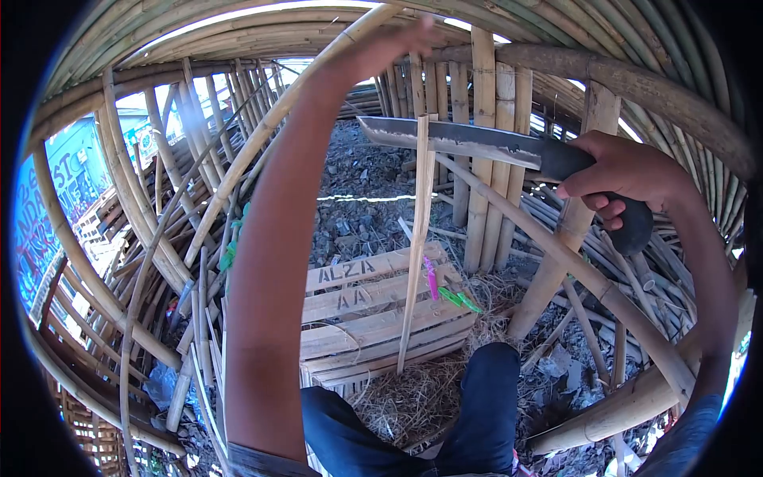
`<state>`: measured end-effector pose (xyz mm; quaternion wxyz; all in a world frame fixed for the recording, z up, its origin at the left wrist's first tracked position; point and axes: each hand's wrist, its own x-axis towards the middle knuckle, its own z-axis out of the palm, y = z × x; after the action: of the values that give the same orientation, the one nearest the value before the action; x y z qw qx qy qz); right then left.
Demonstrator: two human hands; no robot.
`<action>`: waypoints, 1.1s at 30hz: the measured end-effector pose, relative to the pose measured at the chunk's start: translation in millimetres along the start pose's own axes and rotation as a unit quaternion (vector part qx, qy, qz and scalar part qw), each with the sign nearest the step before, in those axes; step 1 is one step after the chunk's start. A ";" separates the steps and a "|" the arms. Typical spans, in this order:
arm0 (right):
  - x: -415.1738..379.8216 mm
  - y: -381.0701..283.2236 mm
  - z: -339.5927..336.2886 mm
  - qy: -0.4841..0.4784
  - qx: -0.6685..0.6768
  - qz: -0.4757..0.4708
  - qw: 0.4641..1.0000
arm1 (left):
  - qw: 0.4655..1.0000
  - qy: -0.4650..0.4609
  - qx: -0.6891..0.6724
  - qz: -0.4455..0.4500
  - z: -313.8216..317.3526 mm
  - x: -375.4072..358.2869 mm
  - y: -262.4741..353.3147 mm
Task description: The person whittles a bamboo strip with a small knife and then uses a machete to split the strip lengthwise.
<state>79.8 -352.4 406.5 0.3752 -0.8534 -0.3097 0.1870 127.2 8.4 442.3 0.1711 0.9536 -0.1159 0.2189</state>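
Observation:
My right hand (624,175) is wrapped round the black handle of a machete (485,145). The blade points left and crosses the top end of an upright split bamboo strip (416,246), whose tip shows just above it. That strip stands unsupported by my fingers, its lower end among wood shavings (409,405) between my knees. My left hand (389,49) is raised high above the blade, fingers stretched out, with nothing in it. A slatted wooden crate (350,306) marked with black letters lies in front of me. On it rest a pink object (431,278) and green ones (450,296).
Bamboo poles form the walls and roof around me. A slanting pole (572,262) runs down past my right side. Bundled bamboo lengths lie on the right, and more poles stand at left near green plastic (230,248). Rubble (362,175) covers the ground beyond the crate.

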 end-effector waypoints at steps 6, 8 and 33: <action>1.7 18.5 17.5 -0.009 -0.028 -0.031 0.999 | 0.972 -0.078 -0.222 -0.012 33.6 7.4 -46.3; 4.0 25.1 21.4 -0.011 -0.031 -0.033 0.999 | 0.996 -0.037 0.023 -0.076 93.1 -29.5 -22.2; 40.1 75.7 79.9 0.080 -0.045 -0.124 0.988 | 0.987 -0.021 0.099 -0.127 57.9 -38.9 -27.8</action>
<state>94.7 -323.5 294.0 0.3799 -0.8369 -0.3900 0.0562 123.2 17.7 367.9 0.0994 0.9773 0.0249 0.1854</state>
